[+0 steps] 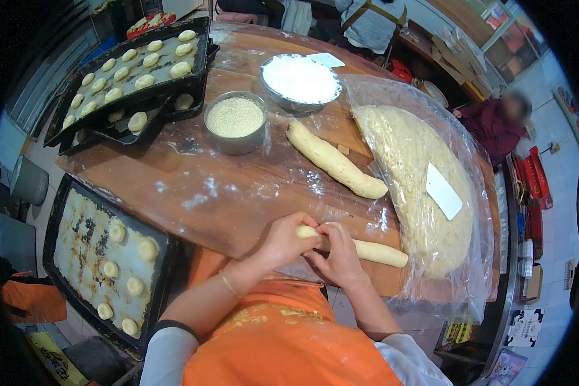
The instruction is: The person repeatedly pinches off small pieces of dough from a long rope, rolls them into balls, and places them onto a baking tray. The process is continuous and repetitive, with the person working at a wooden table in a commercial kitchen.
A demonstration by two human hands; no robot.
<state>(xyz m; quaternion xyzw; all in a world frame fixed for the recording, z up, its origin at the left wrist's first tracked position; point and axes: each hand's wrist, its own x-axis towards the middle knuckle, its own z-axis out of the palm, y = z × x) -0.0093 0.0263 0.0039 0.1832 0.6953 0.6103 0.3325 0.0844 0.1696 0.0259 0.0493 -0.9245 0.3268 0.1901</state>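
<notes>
Near the table's front edge, my left hand [288,241] curls around a pale piece of dough [307,232]. My right hand [337,255] pinches at the same spot, its fingertips meeting those of the left. From under the right hand a smooth dough roll [381,253] runs out to the right along the wooden table [251,217]. Whether the piece and the roll are still joined is hidden by my fingers. A second, thicker dough roll [337,159] lies slantwise farther back.
Right of my hands, a large dough slab [415,193] sits under plastic sheeting, a white scraper [444,191] on top. Behind are a tin of sesame-like seeds [235,118] and a bowl of white powder [300,79]. Trays [132,72] [108,270] of dough rounds stand left. A person [497,123] is at right.
</notes>
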